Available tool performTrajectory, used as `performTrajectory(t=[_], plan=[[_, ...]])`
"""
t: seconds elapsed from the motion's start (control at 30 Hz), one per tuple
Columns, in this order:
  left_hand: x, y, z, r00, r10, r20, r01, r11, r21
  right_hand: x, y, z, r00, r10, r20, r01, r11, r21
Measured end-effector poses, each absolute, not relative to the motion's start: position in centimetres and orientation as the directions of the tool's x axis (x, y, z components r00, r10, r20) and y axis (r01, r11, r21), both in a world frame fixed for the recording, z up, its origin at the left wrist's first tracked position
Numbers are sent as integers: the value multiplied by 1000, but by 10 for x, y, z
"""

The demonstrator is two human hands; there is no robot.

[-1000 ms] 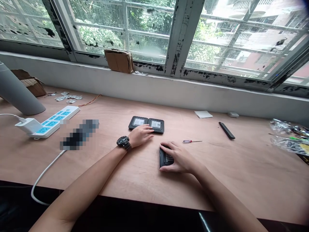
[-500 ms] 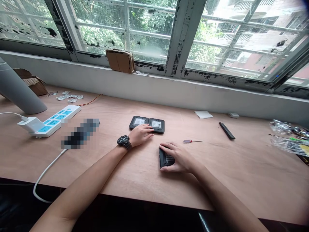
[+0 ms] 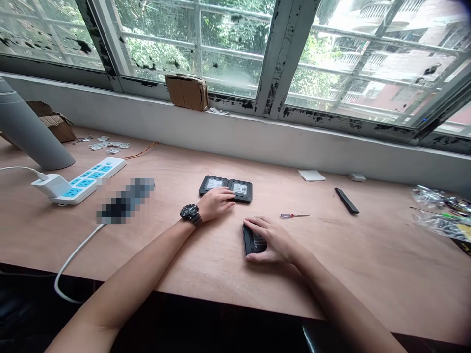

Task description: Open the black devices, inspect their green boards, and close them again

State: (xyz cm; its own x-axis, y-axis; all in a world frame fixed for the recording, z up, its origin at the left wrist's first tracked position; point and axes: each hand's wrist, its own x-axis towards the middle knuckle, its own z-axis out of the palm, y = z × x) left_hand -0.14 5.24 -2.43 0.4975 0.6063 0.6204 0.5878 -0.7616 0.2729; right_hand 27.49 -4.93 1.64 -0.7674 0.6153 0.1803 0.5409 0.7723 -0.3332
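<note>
Two flat black rectangular devices with white labels lie side by side on the wooden table: a left one (image 3: pixel 214 183) and a right one (image 3: pixel 240 189). My left hand (image 3: pixel 216 203), with a black watch at the wrist, lies over their near edge, fingers stretched out and holding nothing. Closer to me, my right hand (image 3: pixel 274 240) grips a similar black rectangular device (image 3: pixel 250 243) between thumb and fingers. Part of that device is hidden under the palm. A small screwdriver (image 3: pixel 289 215) rests beyond the right hand.
On the left are a white power strip (image 3: pixel 88 180), a grey cylinder (image 3: pixel 40 132) and a blurred-out object (image 3: pixel 125 202) with a white cable. A black bar (image 3: pixel 346 201), folded white paper (image 3: pixel 311 175) and plastic bags (image 3: pixel 437 215) lie to the right. The window wall bounds the table's back.
The whole view has shifted slightly. Both hands and the black devices keep the same places on the table.
</note>
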Motion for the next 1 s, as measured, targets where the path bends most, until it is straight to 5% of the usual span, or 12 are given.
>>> performTrajectory(t=[0.33,0.6,1.0], plan=[[-10,-8,9,385,567,728,669,-715,203,321,-57,20,-719,667,195,603,738,-302],[39,-110,-9,737,421,528,517,-855,-40,343,-73,-8,-717,651,248,614,759,-217],[62,-113,-21,807,397,437,513,-838,-186,333,-75,-23,-687,674,271,621,739,-261]])
